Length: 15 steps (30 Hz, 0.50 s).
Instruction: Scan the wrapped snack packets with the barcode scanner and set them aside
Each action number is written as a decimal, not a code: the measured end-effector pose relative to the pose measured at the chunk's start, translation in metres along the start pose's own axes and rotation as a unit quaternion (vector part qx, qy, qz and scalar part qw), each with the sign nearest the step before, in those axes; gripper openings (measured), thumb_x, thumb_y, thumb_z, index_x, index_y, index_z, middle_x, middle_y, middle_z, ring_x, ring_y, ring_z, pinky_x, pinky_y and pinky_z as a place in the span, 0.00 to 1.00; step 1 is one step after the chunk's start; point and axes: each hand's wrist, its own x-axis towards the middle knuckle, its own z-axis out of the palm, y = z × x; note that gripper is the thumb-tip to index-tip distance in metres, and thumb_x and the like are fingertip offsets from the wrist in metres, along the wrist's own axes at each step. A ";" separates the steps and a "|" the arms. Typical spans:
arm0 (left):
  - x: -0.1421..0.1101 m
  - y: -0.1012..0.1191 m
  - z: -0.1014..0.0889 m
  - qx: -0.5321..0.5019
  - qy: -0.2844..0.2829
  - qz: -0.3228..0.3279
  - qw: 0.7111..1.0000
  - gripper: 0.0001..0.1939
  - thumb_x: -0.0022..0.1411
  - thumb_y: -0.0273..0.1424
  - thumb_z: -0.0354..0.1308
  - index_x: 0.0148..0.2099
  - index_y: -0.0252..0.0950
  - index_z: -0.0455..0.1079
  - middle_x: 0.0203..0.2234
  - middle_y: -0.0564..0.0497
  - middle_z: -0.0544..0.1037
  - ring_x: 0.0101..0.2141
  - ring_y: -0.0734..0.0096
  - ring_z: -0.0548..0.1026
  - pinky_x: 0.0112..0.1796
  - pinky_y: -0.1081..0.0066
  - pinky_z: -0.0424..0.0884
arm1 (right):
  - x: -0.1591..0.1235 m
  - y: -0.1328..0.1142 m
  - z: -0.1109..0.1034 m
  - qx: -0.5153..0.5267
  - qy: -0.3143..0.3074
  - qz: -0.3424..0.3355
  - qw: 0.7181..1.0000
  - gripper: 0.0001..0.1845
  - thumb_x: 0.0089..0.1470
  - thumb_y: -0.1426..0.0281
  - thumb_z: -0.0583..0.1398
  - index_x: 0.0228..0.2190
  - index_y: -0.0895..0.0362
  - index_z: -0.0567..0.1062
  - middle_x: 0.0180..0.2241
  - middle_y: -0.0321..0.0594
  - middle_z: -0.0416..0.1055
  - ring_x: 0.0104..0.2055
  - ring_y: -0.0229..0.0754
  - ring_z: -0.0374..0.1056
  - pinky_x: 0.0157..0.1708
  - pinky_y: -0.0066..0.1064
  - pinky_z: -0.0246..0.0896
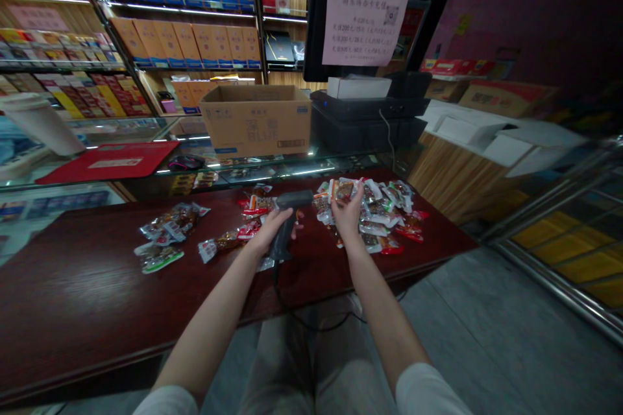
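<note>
My left hand [273, 228] is wrapped round the grip of a black handheld barcode scanner [287, 224], whose head points right. From the scanner's base a cable hangs over the table's front edge. In my right hand [348, 213] is a small clear snack packet [343, 190] with brown contents, held up in front of the scanner head. Beneath and right of that hand lies a loose pile of similar snack packets [382, 211], some with red or green edges. More packets [224, 242] lie left of the scanner, and another small group [172, 224] rests farther left.
A dark red wooden table [87, 285] bears the packets. Behind it, on a glass counter, stand an open cardboard box [257, 123], a black mouse [185, 162] on a red mat [109, 162], a white cup [43, 123] and a monitor with a paper sign [365, 23].
</note>
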 end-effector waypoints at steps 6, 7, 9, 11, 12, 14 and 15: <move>0.001 0.009 -0.017 0.011 0.038 -0.016 0.999 0.28 0.54 0.51 0.59 0.43 0.30 0.73 0.17 0.51 0.74 0.18 0.71 0.72 0.22 0.74 0.67 | 0.016 -0.012 -0.023 -0.068 -0.004 -0.021 0.997 0.35 0.54 0.71 0.56 0.62 0.58 0.53 0.62 0.58 0.48 0.66 0.55 0.50 0.60 0.51 0.54; 0.001 0.011 -0.020 0.010 0.047 -0.020 0.999 0.28 0.55 0.51 0.58 0.43 0.30 0.73 0.16 0.51 0.73 0.18 0.71 0.72 0.21 0.74 0.66 | 0.020 -0.013 -0.028 -0.085 -0.007 -0.026 0.996 0.33 0.54 0.71 0.55 0.61 0.59 0.55 0.62 0.58 0.48 0.65 0.55 0.51 0.60 0.51 0.55; 0.001 0.015 -0.025 0.004 0.078 -0.018 0.997 0.25 0.55 0.50 0.59 0.42 0.31 0.73 0.15 0.52 0.72 0.17 0.71 0.72 0.19 0.74 0.66 | 0.028 -0.012 -0.039 -0.129 -0.026 -0.034 0.991 0.30 0.53 0.72 0.55 0.58 0.61 0.60 0.60 0.60 0.49 0.63 0.57 0.54 0.58 0.51 0.56; 0.002 0.019 -0.030 -0.001 0.111 -0.011 0.994 0.23 0.55 0.48 0.60 0.42 0.32 0.73 0.17 0.52 0.73 0.17 0.71 0.71 0.18 0.74 0.66 | 0.035 -0.011 -0.048 -0.196 -0.050 -0.037 0.979 0.24 0.53 0.71 0.56 0.53 0.61 0.66 0.59 0.61 0.52 0.60 0.59 0.56 0.57 0.54 0.55; 0.002 0.021 -0.033 -0.001 0.124 -0.005 0.992 0.22 0.55 0.47 0.60 0.42 0.32 0.72 0.18 0.51 0.74 0.17 0.71 0.72 0.18 0.74 0.67 | 0.037 -0.009 -0.052 -0.235 -0.054 -0.036 0.970 0.22 0.53 0.70 0.57 0.50 0.62 0.68 0.59 0.62 0.54 0.59 0.61 0.56 0.56 0.56 0.53; 0.002 0.025 -0.038 0.002 0.143 0.007 0.990 0.21 0.55 0.45 0.61 0.41 0.31 0.72 0.20 0.50 0.75 0.18 0.70 0.73 0.18 0.73 0.69 | 0.039 -0.006 -0.060 -0.303 -0.043 -0.032 0.951 0.19 0.53 0.66 0.60 0.46 0.62 0.70 0.60 0.63 0.54 0.60 0.66 0.51 0.55 0.63 0.48; 0.002 0.027 -0.042 0.006 0.150 0.011 0.989 0.21 0.56 0.44 0.61 0.40 0.30 0.72 0.20 0.49 0.75 0.19 0.70 0.74 0.18 0.73 0.70 | 0.039 -0.005 -0.063 -0.326 -0.036 -0.035 0.944 0.20 0.52 0.64 0.60 0.45 0.61 0.71 0.61 0.62 0.53 0.61 0.67 0.49 0.56 0.65 0.45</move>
